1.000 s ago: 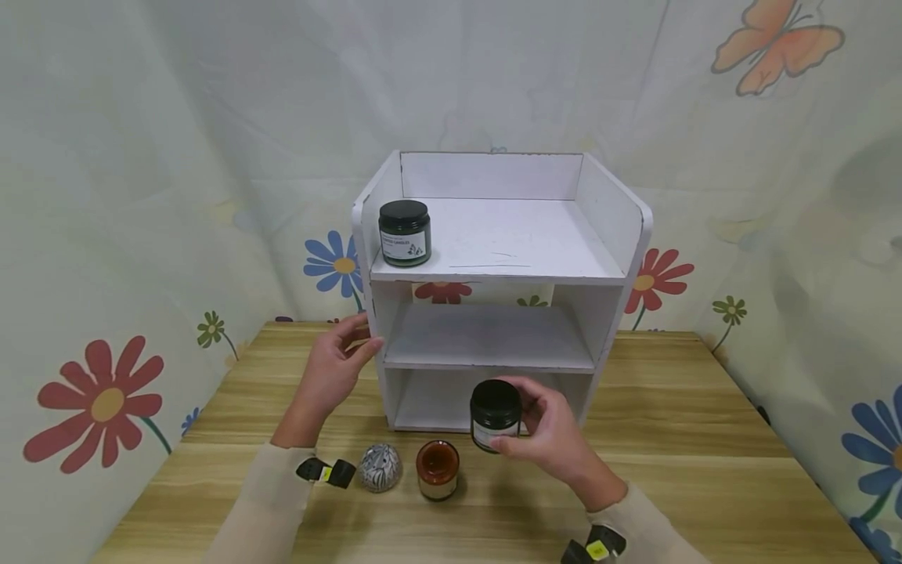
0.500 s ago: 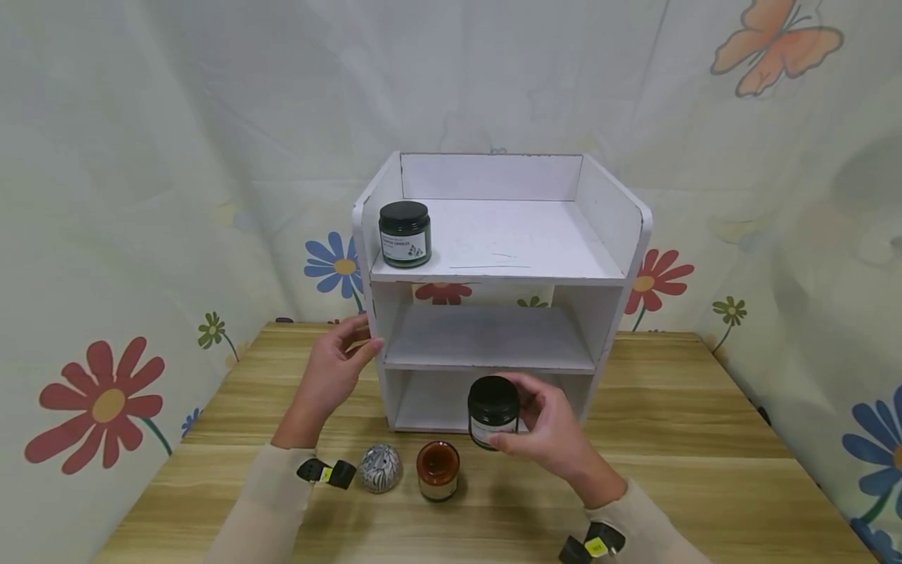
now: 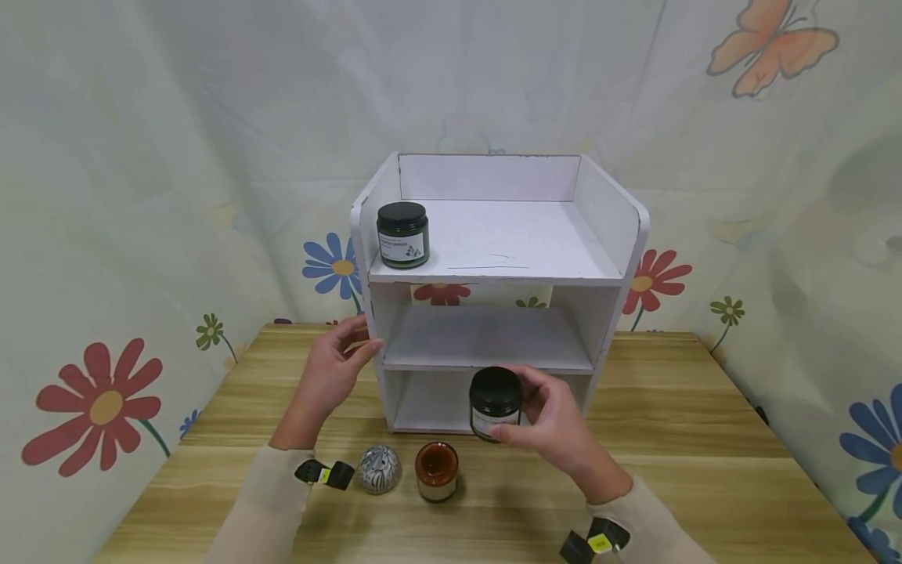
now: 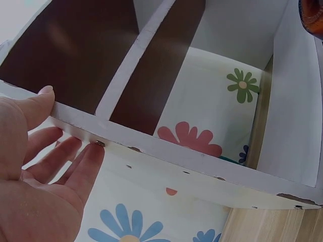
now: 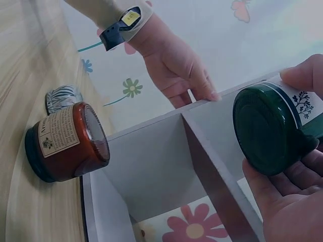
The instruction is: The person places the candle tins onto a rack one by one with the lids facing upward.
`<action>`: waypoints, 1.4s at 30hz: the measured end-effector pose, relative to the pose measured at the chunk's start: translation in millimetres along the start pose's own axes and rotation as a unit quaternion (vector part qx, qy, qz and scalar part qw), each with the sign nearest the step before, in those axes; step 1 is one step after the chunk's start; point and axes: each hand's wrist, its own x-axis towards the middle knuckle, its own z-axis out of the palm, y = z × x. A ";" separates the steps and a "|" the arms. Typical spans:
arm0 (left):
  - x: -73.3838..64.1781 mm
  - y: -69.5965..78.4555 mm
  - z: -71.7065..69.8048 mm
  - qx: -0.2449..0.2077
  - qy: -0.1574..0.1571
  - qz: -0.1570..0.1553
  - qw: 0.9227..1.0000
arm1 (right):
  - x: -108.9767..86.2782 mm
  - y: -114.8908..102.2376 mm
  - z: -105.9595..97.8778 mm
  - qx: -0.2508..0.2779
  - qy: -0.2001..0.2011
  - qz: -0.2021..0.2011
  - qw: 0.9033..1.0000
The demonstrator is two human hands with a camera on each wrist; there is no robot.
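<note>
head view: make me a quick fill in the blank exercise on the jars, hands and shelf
The right hand holds a jar whose lid is coloured ____.
The left hand touches a shelf unit coloured ____.
A second lidded jar stands on the shelf unit's ____ level.
In the head view, the amber jar is to the ____ of the striped ball.
Missing words: black; white; top; right.

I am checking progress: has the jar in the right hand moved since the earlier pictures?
Yes, the jar is slightly higher in the head view: its top now looks level with the front edge of the middle shelf; earlier, below it.
</note>
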 end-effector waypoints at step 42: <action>-0.6 -0.9 -1.1 0.003 0.001 0.003 1.000 | 21.7 -46.8 -6.2 -0.032 -0.021 0.056 0.998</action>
